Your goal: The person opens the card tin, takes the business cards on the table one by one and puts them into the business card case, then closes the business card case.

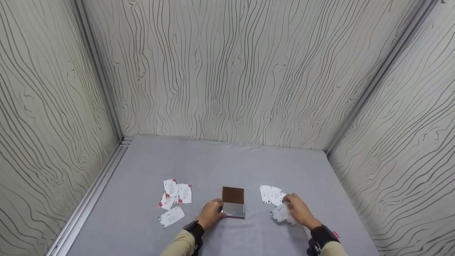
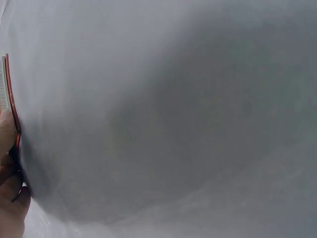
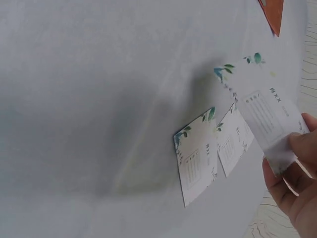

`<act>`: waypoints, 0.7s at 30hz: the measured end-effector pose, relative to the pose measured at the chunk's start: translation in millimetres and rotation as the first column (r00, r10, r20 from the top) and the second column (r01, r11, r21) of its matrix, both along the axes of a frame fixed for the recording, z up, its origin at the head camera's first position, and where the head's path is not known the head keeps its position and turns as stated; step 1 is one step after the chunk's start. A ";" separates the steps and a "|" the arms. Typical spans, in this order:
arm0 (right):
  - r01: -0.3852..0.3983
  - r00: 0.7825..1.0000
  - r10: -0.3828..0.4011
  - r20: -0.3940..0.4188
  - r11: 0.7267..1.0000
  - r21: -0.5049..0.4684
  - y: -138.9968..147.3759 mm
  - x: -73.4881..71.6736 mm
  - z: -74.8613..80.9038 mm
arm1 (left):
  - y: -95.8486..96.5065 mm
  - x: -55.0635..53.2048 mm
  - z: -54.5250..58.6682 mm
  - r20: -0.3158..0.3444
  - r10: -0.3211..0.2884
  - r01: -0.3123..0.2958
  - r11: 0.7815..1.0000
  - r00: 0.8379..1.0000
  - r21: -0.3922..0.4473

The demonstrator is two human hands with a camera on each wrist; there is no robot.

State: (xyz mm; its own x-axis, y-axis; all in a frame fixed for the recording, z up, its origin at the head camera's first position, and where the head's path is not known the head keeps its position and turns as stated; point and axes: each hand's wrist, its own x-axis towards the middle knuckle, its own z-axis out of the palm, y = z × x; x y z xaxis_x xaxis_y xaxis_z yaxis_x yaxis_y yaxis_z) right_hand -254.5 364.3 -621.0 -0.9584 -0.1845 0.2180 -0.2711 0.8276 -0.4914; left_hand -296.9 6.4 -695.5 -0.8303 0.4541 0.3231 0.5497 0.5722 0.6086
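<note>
In the head view my left hand (image 1: pixel 210 213) grips the left side of an opened brown card holder (image 1: pixel 233 195), whose lower half shows a pale, shiny inside. Its reddish edge also shows beside my fingers (image 2: pixel 7 134) in the left wrist view. My right hand (image 1: pixel 299 211) pinches a white business card (image 3: pixel 260 111) with green leaf print between thumb and fingers, raised over the table. Below it in the right wrist view lie similar leaf-printed cards (image 3: pixel 197 161). More white cards (image 1: pixel 271 193) lie fanned just beyond my right hand.
On the left of the grey cloth-covered table (image 1: pixel 199 160) several red-patterned cards (image 1: pixel 185 192) overlap, with one green-patterned card (image 1: pixel 172 216) nearer me. Wood-grain panels (image 1: pixel 213 71) enclose the back and both sides. A metal rail (image 1: pixel 89 199) runs along the left edge.
</note>
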 end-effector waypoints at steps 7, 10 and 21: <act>-0.038 0.998 0.038 -0.047 0.999 -0.012 -6.7 -5.7 -2.5 | -0.2 -3.3 -2.8 0.005 -0.027 0.027 1.000 1.000 0.010; -0.031 0.997 0.029 -0.066 0.999 -0.030 -10.5 -6.6 -3.5 | 0.1 -3.5 -5.3 -0.023 -0.036 0.036 0.999 0.999 0.007; -0.049 0.984 0.026 -0.179 0.991 -0.122 -38.0 -17.9 -17.8 | -1.3 -3.1 -5.4 -0.033 -0.023 0.023 1.000 0.999 -0.007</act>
State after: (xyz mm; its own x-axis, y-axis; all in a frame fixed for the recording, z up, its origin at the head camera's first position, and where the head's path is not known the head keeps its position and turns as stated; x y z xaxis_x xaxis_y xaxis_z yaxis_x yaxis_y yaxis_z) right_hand -272.4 326.3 -638.7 -0.8957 -0.1801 0.4066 -0.3924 0.7503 -0.5321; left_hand -300.0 5.1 -700.9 -0.8083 0.4751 0.3476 0.5829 0.5628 0.5860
